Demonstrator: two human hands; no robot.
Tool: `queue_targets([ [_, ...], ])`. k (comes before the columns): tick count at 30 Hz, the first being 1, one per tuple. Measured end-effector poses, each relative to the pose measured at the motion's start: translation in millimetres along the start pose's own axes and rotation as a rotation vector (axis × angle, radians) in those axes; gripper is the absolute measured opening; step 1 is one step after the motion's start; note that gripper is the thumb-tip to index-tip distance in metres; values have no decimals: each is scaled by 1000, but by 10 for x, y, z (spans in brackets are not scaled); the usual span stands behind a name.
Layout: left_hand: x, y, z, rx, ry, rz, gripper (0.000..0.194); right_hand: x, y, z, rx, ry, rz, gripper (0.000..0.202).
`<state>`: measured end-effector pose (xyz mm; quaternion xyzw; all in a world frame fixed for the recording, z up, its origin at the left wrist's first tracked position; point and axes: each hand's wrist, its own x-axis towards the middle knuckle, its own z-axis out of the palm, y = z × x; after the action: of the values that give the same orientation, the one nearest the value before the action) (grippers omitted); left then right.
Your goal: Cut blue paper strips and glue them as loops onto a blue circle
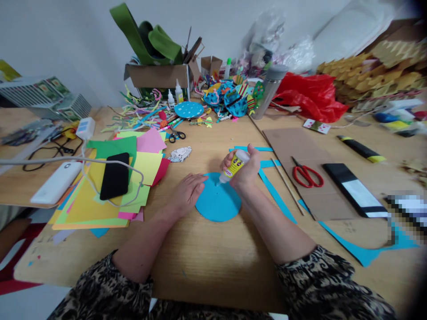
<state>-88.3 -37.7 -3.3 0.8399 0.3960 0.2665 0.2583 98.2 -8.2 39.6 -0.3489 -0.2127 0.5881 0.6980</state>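
Observation:
A blue paper circle lies flat on the wooden table in front of me. My right hand is wrapped round a glue bottle with a yellow label, tilted so its nozzle points down at the circle. Whether the tip touches the paper, I cannot tell. At the circle's left edge rests my left hand, fingers stretched out and lying flat, holding nothing. A white paper cutout with a drawn outline lies beyond the left hand.
Coloured paper sheets with a black phone and a cable lie left. At right are blue scraps, a thin stick, cardboard, red scissors and another phone. Behind stand a box and a tumbler.

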Motion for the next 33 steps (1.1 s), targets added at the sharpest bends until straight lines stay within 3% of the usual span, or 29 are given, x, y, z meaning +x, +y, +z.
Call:
queue_targets([
  [33,6,-4,7,-26,6,-8,50,-57,42,30,-95,-62,-12,62],
])
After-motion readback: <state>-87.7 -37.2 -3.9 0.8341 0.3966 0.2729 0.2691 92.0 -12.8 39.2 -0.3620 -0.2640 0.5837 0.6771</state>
